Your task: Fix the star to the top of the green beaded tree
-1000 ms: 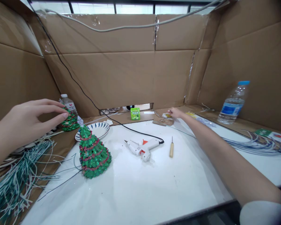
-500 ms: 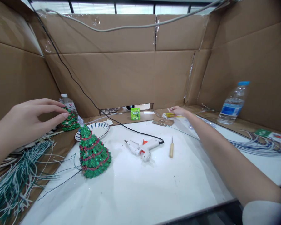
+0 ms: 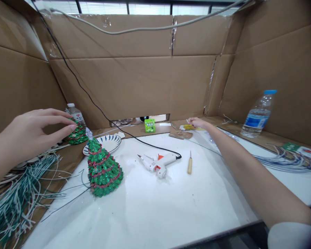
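Note:
On the left, my left hand (image 3: 45, 129) hovers with thumb and fingers apart and holds nothing. Behind its fingertips stands a small green beaded Christmas tree (image 3: 79, 135), partly hidden. A larger beaded tree (image 3: 103, 169) with red bead garlands and a clear tip stands upright on the white table, right of that hand. Far back, my right hand (image 3: 199, 122) is stretched out with fingers curled, beside a bundle of yellow sticks (image 3: 186, 127). A tiny whitish bit shows at its fingertips; what it is I cannot make out.
A white glue gun (image 3: 155, 165) with a black cord and a wooden-handled awl (image 3: 190, 165) lie mid-table. Behind are a striped plate (image 3: 115, 142) and a green packet (image 3: 149, 126). Teal-and-white cords (image 3: 23, 193) lie left; a water bottle (image 3: 257, 116) and blue-white wires (image 3: 282, 164) sit right.
My right hand's fingers have shifted very slightly at the back of the table. My left hand and the objects stay where they were.

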Action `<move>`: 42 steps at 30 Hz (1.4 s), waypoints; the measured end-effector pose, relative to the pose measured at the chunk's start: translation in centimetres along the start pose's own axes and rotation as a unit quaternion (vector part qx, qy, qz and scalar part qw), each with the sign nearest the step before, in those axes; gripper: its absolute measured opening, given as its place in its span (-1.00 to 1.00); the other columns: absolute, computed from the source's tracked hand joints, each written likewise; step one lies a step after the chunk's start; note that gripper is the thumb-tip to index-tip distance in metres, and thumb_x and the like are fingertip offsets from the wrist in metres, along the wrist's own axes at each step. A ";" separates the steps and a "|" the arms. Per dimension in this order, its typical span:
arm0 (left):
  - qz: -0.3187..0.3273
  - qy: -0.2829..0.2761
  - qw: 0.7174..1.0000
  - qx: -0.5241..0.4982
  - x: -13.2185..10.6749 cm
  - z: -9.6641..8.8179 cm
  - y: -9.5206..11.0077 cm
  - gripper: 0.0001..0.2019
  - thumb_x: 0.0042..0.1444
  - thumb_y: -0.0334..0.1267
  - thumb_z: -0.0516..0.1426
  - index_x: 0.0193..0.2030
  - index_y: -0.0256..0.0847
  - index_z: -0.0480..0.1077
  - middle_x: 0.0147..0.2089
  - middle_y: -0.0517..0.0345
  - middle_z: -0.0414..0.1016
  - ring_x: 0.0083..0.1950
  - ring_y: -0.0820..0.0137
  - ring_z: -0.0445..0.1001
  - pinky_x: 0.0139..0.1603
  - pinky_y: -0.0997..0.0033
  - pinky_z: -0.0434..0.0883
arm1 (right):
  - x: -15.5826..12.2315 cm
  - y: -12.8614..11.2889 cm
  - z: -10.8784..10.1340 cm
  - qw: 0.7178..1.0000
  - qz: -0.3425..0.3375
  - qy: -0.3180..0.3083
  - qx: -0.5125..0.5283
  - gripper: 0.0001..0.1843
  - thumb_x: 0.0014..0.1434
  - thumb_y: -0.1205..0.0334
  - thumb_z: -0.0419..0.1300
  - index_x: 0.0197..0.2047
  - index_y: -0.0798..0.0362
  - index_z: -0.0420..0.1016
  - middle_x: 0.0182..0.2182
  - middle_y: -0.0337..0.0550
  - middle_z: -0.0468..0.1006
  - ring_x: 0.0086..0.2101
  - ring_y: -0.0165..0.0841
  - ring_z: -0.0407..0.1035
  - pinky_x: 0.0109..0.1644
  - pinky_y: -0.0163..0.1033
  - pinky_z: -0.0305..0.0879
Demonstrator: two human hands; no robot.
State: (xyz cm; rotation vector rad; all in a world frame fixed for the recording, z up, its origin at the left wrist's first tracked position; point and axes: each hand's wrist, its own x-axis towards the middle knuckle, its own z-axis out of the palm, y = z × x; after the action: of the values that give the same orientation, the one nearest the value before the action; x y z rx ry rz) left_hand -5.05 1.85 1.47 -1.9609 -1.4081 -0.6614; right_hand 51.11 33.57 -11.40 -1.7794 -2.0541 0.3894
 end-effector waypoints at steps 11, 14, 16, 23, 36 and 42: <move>-0.018 -0.019 1.000 -0.005 0.1 -0.2 0.2 -0.66 0.15 0.07 0.00 -0.25 -0.05 0.51 -0.05 0.22 0.51 -0.06 0.26 0.48 -0.01 0.27 0.37 | 0.3 0.7 1.2 0.993 -0.090 -0.051 -0.047 -0.70 0.25 0.14 0.14 -0.04 0.16 0.42 -0.09 -0.10 0.46 -0.14 -0.32 0.40 -0.07 -0.12 0.40; -0.007 -0.021 1.000 -0.006 0.1 -0.2 0.2 -0.64 0.15 0.07 -0.01 -0.25 -0.06 0.51 -0.06 0.19 0.52 -0.06 0.25 0.48 0.01 0.25 0.36 | 0.7 1.0 1.7 0.992 -0.100 -0.055 -0.063 -0.68 0.25 0.12 0.14 -0.03 0.16 0.42 -0.10 -0.10 0.46 -0.14 -0.31 0.40 -0.07 -0.12 0.40; 0.002 -0.019 1.000 -0.003 0.2 -0.2 0.2 -0.63 0.16 0.06 -0.02 -0.25 -0.07 0.52 -0.07 0.18 0.53 -0.06 0.25 0.48 0.05 0.23 0.35 | 0.9 1.2 1.8 0.991 -0.104 -0.052 -0.071 -0.67 0.25 0.11 0.13 -0.02 0.16 0.42 -0.09 -0.10 0.46 -0.13 -0.30 0.40 -0.07 -0.11 0.40; 0.010 -0.019 1.000 -0.002 0.2 -0.1 0.1 -0.61 0.16 0.07 -0.03 -0.26 -0.08 0.53 -0.07 0.16 0.53 -0.05 0.24 0.48 0.06 0.21 0.35 | 1.5 1.7 1.7 0.990 -0.109 -0.038 -0.082 -0.66 0.26 0.10 0.12 0.00 0.15 0.41 -0.07 -0.09 0.45 -0.13 -0.30 0.39 -0.06 -0.11 0.39; 0.020 -0.016 1.000 -0.003 0.2 -0.1 0.0 -0.60 0.16 0.08 -0.04 -0.27 -0.09 0.53 -0.07 0.14 0.52 -0.07 0.23 0.48 0.03 0.20 0.36 | 1.0 1.4 1.0 0.996 -0.074 -0.023 -0.046 -0.68 0.26 0.09 0.13 -0.05 0.16 0.43 -0.12 -0.12 0.47 -0.16 -0.31 0.40 -0.09 -0.14 0.40; 0.015 -0.021 1.000 0.004 0.2 0.0 0.2 -0.60 0.17 0.07 -0.04 -0.26 -0.08 0.52 -0.07 0.15 0.53 -0.06 0.24 0.47 0.03 0.21 0.35 | 1.0 1.4 1.1 0.998 -0.051 0.007 -0.020 -0.67 0.26 0.08 0.12 -0.08 0.17 0.44 -0.17 -0.14 0.48 -0.21 -0.33 0.41 -0.14 -0.18 0.41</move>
State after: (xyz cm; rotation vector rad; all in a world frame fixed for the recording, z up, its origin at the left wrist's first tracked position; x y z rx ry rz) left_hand -4.79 1.92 1.63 -1.9964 -1.4001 -0.6040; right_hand 51.74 34.86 -12.94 -1.6859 -2.1478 0.3064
